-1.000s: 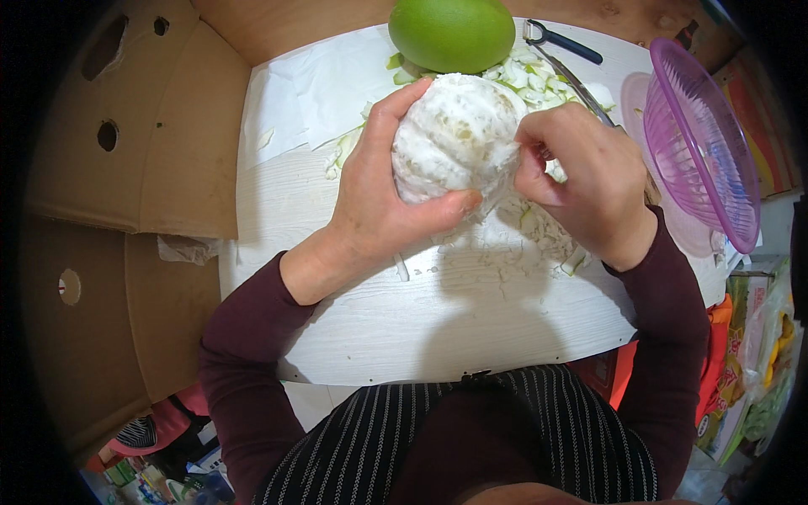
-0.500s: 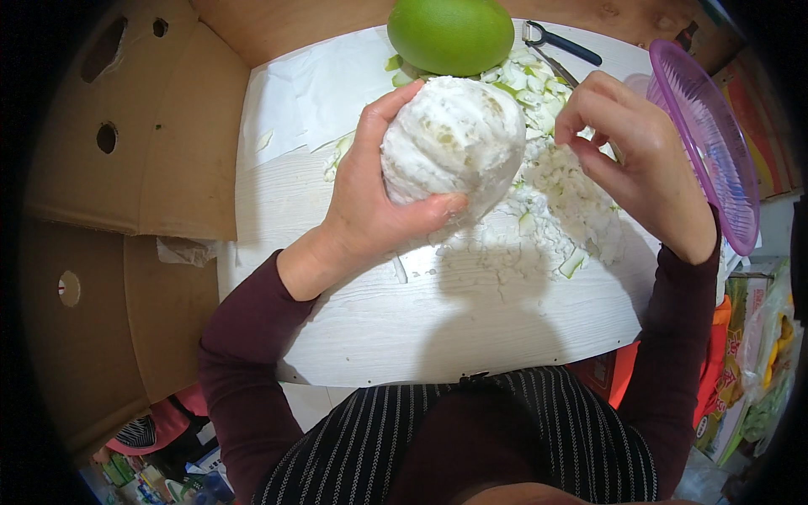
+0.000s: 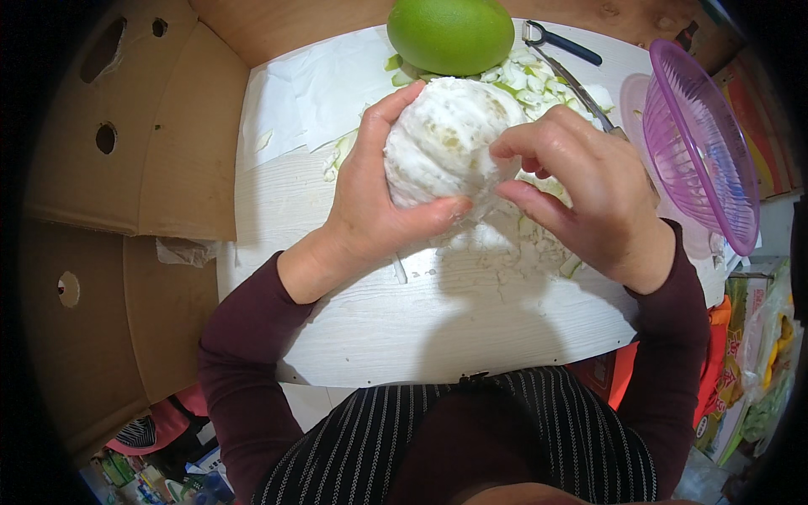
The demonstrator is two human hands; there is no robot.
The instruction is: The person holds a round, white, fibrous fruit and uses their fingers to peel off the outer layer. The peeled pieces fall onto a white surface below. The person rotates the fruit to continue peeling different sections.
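Two hands work on one big peeled fruit (image 3: 446,139), white and rough with pith, held up above a white wooden table (image 3: 379,311). The left hand (image 3: 379,202) wraps around the fruit from its left side; the fingers curl over the top and the thumb presses on the lower front, so this hand carries it. The right hand (image 3: 581,189) touches the right side of the fruit, with thumb and forefinger pinched together on the white pith and the other fingers half bent. Beyond both hands lies a whole green fruit (image 3: 450,34), and pieces of green and white peel (image 3: 530,80) are spread between it and the right hand. Just right of the right hand stands a tilted purple plastic bowl (image 3: 703,143). A peeler with black handle (image 3: 560,42) lies beyond it.
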